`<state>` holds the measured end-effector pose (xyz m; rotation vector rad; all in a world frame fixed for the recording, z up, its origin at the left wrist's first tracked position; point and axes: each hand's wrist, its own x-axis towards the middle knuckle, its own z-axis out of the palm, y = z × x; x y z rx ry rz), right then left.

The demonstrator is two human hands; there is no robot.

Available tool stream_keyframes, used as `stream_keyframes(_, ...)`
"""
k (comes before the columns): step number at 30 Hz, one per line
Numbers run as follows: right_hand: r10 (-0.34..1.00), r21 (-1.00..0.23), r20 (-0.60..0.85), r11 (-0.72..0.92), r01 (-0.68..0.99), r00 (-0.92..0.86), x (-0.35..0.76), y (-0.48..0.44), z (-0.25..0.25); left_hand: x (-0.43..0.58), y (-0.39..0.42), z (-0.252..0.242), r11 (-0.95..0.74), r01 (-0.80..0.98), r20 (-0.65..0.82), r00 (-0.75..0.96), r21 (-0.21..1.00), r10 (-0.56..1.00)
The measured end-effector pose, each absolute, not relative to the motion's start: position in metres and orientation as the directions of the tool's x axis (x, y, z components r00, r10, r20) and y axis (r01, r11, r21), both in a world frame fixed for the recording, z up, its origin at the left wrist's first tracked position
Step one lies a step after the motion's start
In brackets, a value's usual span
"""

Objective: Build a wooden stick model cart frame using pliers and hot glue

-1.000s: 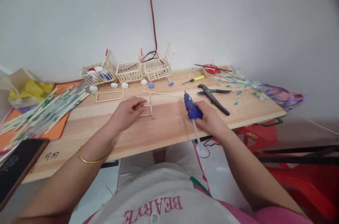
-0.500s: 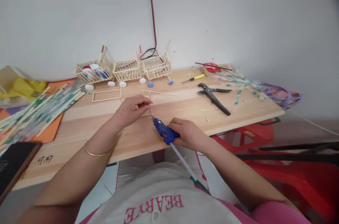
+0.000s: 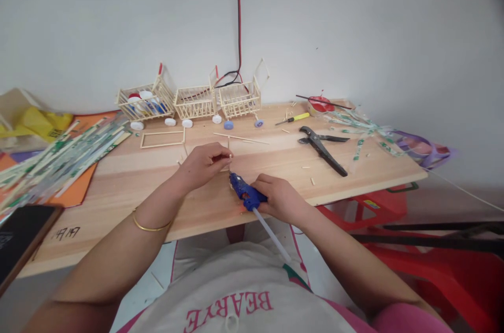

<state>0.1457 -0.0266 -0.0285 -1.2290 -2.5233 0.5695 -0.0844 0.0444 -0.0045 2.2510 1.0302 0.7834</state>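
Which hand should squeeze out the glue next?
Probably the right hand: it already grips the blue glue gun, nozzle by the thin wooden stick that the left hand pinches.

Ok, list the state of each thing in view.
left hand: pinching a thin stick
right hand: gripping the glue gun, nozzle at the stick
pliers: lying flat, untouched
three stick carts: upright by the wall
stick frame: flat on the board
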Motion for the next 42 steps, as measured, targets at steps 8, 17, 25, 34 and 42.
stream_keyframes(8,0.809,-0.444,0.063,0.548,0.71,-0.585,0.1448,-0.0259,-0.0294,-0.0839,0.0427,-0.0026,-0.567,0.492,0.282,0.537,0.66,0.795)
stream_keyframes(17,0.825,-0.406,0.065,0.536,0.74,-0.562,0.1434,-0.0251,-0.0307,-0.0848,0.0439,-0.0039,-0.57,0.492,0.285,0.538,0.657,0.793)
stream_keyframes(25,0.833,-0.395,0.064,0.527,0.752,-0.55,0.1431,-0.0262,-0.0315,-0.084,0.0438,-0.0022,-0.571,0.494,0.281,0.542,0.656,0.792)
stream_keyframes(34,0.842,-0.422,0.073,0.511,0.749,-0.534,0.146,-0.0274,-0.0312,-0.0838,0.0444,-0.0019,-0.57,0.503,0.275,0.544,0.65,0.793)
stream_keyframes(42,0.874,-0.427,0.1,0.47,0.772,-0.476,0.1505,-0.026,-0.0337,-0.0837,0.0446,-0.003,-0.557,0.525,0.253,0.542,0.644,0.802)
